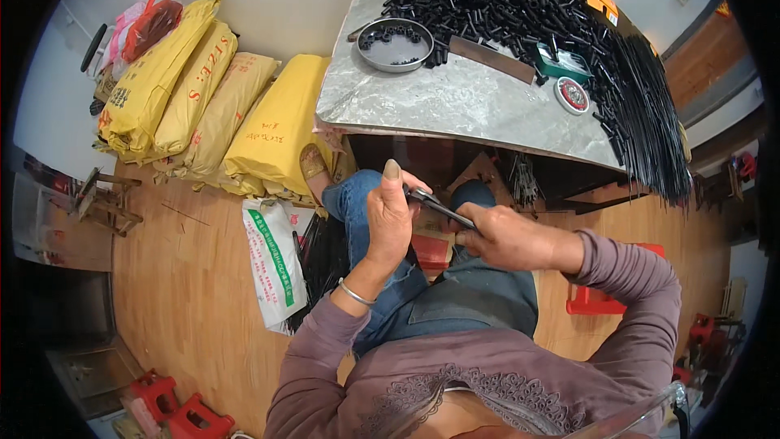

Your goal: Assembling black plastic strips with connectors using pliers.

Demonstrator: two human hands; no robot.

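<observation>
My left hand (388, 219) is raised over my lap, fingers closed around the near end of a thin black rod (443, 210), thumb up. My right hand (504, 237) grips the same rod a little further along, at its lower right end. Both hands hang below the front edge of a grey marble-look table (455, 106). On the table lie a large heap of short black tubes (487, 4) and a round metal bowl (396, 44) with a few tubes in it.
A bundle of long black rods (650, 114) drapes over the table's right edge. Yellow sacks (203, 97) lean by the wall at left. A white bag (275, 264) lies on the wooden floor. Red stools (175, 410) stand at lower left and at right (589, 301).
</observation>
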